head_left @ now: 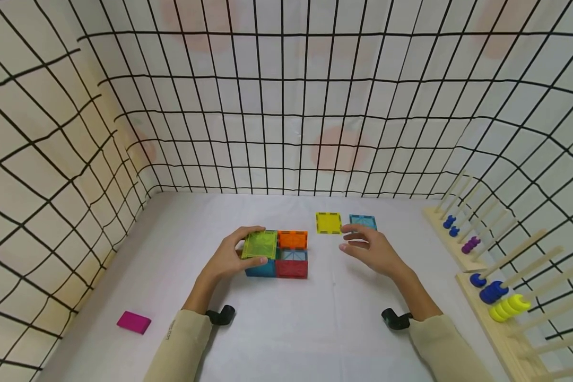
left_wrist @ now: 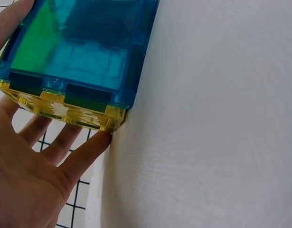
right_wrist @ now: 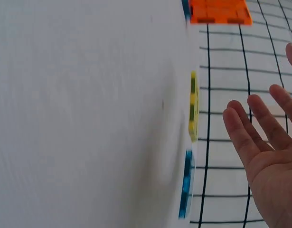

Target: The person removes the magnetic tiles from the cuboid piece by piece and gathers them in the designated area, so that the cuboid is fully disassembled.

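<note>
A low box of see-through magnetic tiles stands on the white cloth, with a yellow-green tile [head_left: 260, 244] on top at its left. Blue [head_left: 260, 268] and red [head_left: 292, 268] tiles form its front, and an orange tile [head_left: 293, 240] shows at the back right. My left hand [head_left: 226, 257] grips the left part, thumb at the front and fingers reaching behind. In the left wrist view, fingers [left_wrist: 89, 152] touch its yellow side [left_wrist: 60, 107]. My right hand [head_left: 374, 252] is held off to the right, empty, fingers loosely bent, partly covering a blue tile [head_left: 363, 220].
A yellow tile [head_left: 328, 223] lies flat beside the blue one. At the left front is a magenta block [head_left: 133, 322]. Two wooden peg racks [head_left: 501, 318] with coloured beads line the right side. Black wire mesh [head_left: 296, 114] encloses the back and sides.
</note>
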Demonstrator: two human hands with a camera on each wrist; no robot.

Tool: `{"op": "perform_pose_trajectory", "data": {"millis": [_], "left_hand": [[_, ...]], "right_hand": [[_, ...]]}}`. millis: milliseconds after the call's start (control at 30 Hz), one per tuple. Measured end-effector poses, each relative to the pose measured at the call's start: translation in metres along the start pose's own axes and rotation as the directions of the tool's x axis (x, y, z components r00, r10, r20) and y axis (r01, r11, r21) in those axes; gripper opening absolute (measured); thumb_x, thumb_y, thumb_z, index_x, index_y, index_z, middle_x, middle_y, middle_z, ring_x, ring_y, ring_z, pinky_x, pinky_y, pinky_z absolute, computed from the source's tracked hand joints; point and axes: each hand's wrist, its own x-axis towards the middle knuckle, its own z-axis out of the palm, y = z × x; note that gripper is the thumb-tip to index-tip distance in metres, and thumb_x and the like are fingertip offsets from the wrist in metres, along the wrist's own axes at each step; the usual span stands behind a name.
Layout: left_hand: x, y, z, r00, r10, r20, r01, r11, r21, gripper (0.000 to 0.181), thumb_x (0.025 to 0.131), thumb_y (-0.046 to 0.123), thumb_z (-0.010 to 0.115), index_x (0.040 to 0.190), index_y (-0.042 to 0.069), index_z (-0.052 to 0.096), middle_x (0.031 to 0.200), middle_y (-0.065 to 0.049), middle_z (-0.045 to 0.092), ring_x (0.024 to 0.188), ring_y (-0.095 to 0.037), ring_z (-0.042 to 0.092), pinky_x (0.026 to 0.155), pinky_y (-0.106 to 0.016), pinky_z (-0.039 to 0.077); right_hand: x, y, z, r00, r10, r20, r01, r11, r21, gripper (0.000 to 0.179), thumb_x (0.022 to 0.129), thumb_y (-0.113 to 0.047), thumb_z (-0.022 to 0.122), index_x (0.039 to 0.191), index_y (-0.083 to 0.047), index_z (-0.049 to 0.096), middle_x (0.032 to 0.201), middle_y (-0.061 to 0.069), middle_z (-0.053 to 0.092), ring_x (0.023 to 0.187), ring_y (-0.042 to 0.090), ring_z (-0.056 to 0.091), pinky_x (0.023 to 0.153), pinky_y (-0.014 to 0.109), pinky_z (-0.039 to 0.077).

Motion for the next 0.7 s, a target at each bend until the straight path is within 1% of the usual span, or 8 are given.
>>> {"op": "perform_pose_trajectory", "data": {"millis": [167,233,333,467,533,600,700], "left_hand": [[0.001,-0.002,0.000,1.000,-0.007,-0.003,0.007,1.000,0.000,0.077,0.082,0.040,0.086,0.150,0.026,0.052,0.151,0.003,0.051,0.132,-0.027,0.050,0.109,-0.060,0.049],[0.001,-0.002,0.000,1.000,-0.007,-0.003,0.007,1.000,0.001,0.078,0.082,0.040,0.087,0.150,0.025,0.052,0.150,0.003,0.051,0.132,-0.027,0.050,0.108,-0.059,0.050],[0.000,-0.001,0.001,1.000,-0.006,-0.004,0.006,1.000,0.003,0.078,0.082,0.041,0.086,0.151,0.025,0.052,0.151,0.003,0.051,0.132,-0.027,0.050,0.106,-0.057,0.051],[0.000,0.000,0.001,1.000,-0.004,-0.007,0.004,1.000,0.006,0.075,0.082,0.042,0.086,0.149,0.031,0.052,0.152,0.001,0.050,0.133,-0.027,0.049,0.105,-0.057,0.052],[0.000,0.001,0.001,1.000,-0.003,-0.008,0.003,1.000,0.007,0.074,0.083,0.041,0.086,0.148,0.034,0.053,0.152,0.000,0.050,0.133,-0.028,0.049,0.104,-0.056,0.053],[0.000,0.001,0.000,1.000,-0.003,-0.008,0.003,1.000,0.007,0.073,0.083,0.041,0.085,0.148,0.035,0.052,0.152,0.000,0.051,0.132,-0.028,0.050,0.104,-0.055,0.054],[0.001,0.001,0.001,1.000,-0.016,-0.009,0.016,1.000,0.006,0.075,0.082,0.042,0.086,0.149,0.032,0.053,0.152,0.003,0.051,0.132,-0.026,0.050,0.104,-0.054,0.054]], "right_hand": [[-0.006,-0.015,0.021,0.999,-0.034,0.021,0.033,0.999,0.025,0.058,0.094,-0.042,0.075,0.141,-0.012,0.058,0.143,0.012,0.061,0.123,0.031,0.064,0.106,0.044,0.054],[-0.007,-0.021,0.028,0.997,-0.064,0.032,0.063,0.998,0.029,0.057,0.094,-0.040,0.075,0.140,-0.010,0.059,0.142,0.012,0.062,0.122,0.032,0.065,0.105,0.044,0.055],[-0.008,-0.029,0.038,0.994,-0.097,0.049,0.095,0.995,0.040,0.056,0.094,-0.040,0.076,0.139,-0.010,0.061,0.141,0.012,0.062,0.121,0.033,0.066,0.104,0.045,0.056],[-0.009,-0.036,0.048,0.987,-0.141,0.074,0.137,0.989,0.059,0.053,0.093,-0.038,0.076,0.137,-0.012,0.062,0.140,0.014,0.063,0.120,0.034,0.066,0.103,0.045,0.056],[-0.008,-0.039,0.053,0.985,-0.154,0.084,0.148,0.986,0.072,0.052,0.093,-0.037,0.077,0.136,-0.012,0.063,0.139,0.015,0.063,0.119,0.035,0.066,0.103,0.046,0.056],[-0.007,-0.041,0.056,0.982,-0.162,0.094,0.154,0.984,0.084,0.052,0.094,-0.035,0.077,0.137,-0.011,0.063,0.139,0.015,0.063,0.120,0.035,0.065,0.103,0.047,0.056],[-0.006,-0.045,0.061,0.981,-0.161,0.108,0.151,0.984,0.099,0.052,0.094,-0.034,0.077,0.137,-0.010,0.063,0.139,0.015,0.063,0.120,0.035,0.065,0.102,0.047,0.056]]}}
